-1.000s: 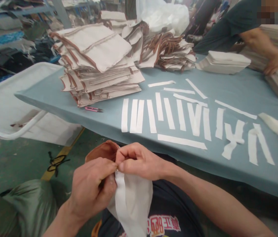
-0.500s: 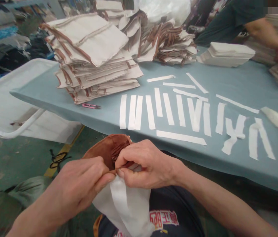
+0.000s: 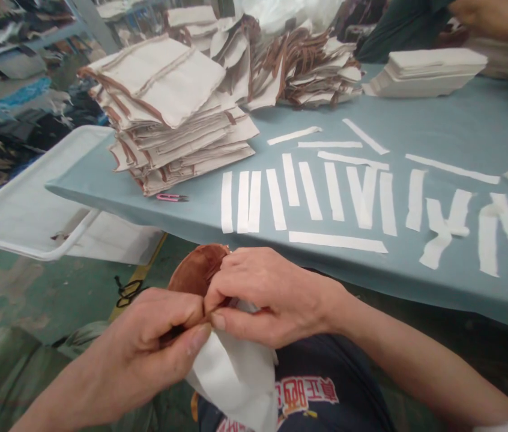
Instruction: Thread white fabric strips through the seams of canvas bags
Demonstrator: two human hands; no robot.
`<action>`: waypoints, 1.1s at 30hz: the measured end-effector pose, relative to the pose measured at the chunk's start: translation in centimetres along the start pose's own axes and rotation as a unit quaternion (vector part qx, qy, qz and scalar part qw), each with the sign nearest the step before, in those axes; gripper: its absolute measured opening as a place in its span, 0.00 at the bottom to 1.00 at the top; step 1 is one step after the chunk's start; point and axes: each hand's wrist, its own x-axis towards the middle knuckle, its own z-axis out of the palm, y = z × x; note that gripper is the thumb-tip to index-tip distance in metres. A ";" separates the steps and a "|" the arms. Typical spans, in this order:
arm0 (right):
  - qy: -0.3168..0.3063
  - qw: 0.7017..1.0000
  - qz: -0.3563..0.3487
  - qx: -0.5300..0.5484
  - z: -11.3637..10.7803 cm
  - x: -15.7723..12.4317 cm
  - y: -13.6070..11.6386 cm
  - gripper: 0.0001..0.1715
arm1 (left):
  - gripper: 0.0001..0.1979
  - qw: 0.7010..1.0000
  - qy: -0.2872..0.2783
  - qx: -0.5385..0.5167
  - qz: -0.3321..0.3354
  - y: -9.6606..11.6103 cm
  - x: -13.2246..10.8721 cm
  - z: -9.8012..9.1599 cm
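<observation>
A sewn fabric piece hangs over my lap, white at the bottom with a brown section at the top. Its brown edge is pinched between the thumb and fingers of my left hand. My right hand pinches the same edge right beside it, so the fingertips of both hands touch. What lies between the fingertips is mostly hidden. Just beyond my hands, the blue-grey table carries several loose white strips laid out in a rough row.
A tall stack of white, brown-edged fabric pieces stands at the left, with pink thread snips before it. Behind are more brown-and-white pieces and a white stack. A white plastic bin adjoins the table. A co-worker's arm shows top right.
My hands have closed in on each other at the fabric's edge, and the left thumb has shifted. The camera view has turned slightly. The co-worker's hand has moved away from the stack at right.
</observation>
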 end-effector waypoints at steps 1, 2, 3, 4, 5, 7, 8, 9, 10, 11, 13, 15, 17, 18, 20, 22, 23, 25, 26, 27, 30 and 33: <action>0.004 1.000 0.007 0.023 0.0 -0.1 0.4 0.11 | 0.22 1.000 0.007 -0.007 -0.013 0.0 -0.1 0.2; 0.008 0.999 0.017 0.041 0.1 -0.1 0.9 0.12 | 0.23 0.999 0.021 -0.012 -0.025 -0.1 -0.2 0.3; 0.013 0.998 0.027 0.055 0.3 -0.1 1.4 0.13 | 0.24 0.999 0.038 -0.018 -0.033 -0.2 -0.3 0.5; 0.027 0.997 0.033 0.071 0.6 0.1 2.0 0.15 | 0.26 0.997 0.060 -0.028 -0.039 -0.3 -0.4 0.6; 0.047 0.994 0.037 0.092 1.1 0.2 2.5 0.18 | 0.29 0.995 0.081 -0.042 -0.051 -0.3 -0.5 0.8; 0.087 0.985 0.036 0.143 2.3 0.8 3.4 0.24 | 0.35 0.984 0.122 -0.093 -0.089 -0.3 -0.9 1.3; 0.104 0.980 0.034 0.169 3.0 1.1 3.7 0.27 | 0.37 0.974 0.143 -0.133 -0.118 -0.2 -1.2 1.6; 0.116 0.973 0.035 0.194 3.7 1.5 3.9 0.29 | 0.39 0.959 0.163 -0.178 -0.151 0.1 -1.4 2.0; 0.122 0.967 0.042 0.221 4.5 1.7 3.9 0.30 | 0.40 0.940 0.182 -0.224 -0.183 0.4 -1.7 2.4; 0.122 0.959 0.055 0.251 5.1 1.9 3.8 0.31 | 0.41 0.920 0.201 -0.264 -0.208 0.7 -2.0 2.9; 0.124 0.934 0.087 0.325 6.3 1.9 3.3 0.34 | 0.42 0.892 0.234 -0.308 -0.235 1.5 -2.3 3.9; 0.139 0.913 0.111 0.366 7.0 1.6 2.8 0.36 | 0.42 0.882 0.252 -0.324 -0.233 2.3 -2.4 4.7; 0.152 0.923 0.112 0.336 7.5 1.4 2.7 0.37 | 0.44 0.872 0.257 -0.338 -0.243 2.7 -2.3 5.0; 0.158 0.932 0.105 0.310 7.7 1.4 2.8 0.37 | 0.45 0.868 0.254 -0.346 -0.249 2.9 -2.2 5.1; 0.167 0.947 0.083 0.261 8.2 2.0 2.9 0.37 | 0.45 0.869 0.254 -0.346 -0.247 2.9 -2.5 4.9; 0.168 0.956 0.050 0.234 8.9 3.1 2.9 0.37 | 0.44 0.884 0.275 -0.308 -0.217 2.4 -3.4 4.8; 0.172 0.959 0.038 0.224 9.3 3.8 2.8 0.37 | 0.44 0.891 0.296 -0.280 -0.200 1.9 -4.1 4.7; 0.197 0.960 0.039 0.197 10.1 4.9 2.6 0.33 | 0.42 0.884 0.354 -0.237 -0.195 0.2 -5.7 4.7; 0.218 0.957 0.057 0.185 10.4 5.3 2.7 0.30 | 0.40 0.868 0.387 -0.230 -0.211 -1.0 -6.6 4.6; 0.244 0.949 0.085 0.179 10.6 5.5 2.9 0.27 | 0.37 0.843 0.422 -0.234 -0.238 -2.4 -7.3 4.4; 0.297 0.909 0.210 0.203 11.0 4.5 4.2 0.24 | 0.27 0.760 0.520 -0.244 -0.304 -7.7 -8.6 2.5; 0.268 0.877 0.333 0.220 11.3 1.1 5.8 0.28 | 0.24 0.748 0.556 -0.208 -0.295 -13.6 -9.0 -2.1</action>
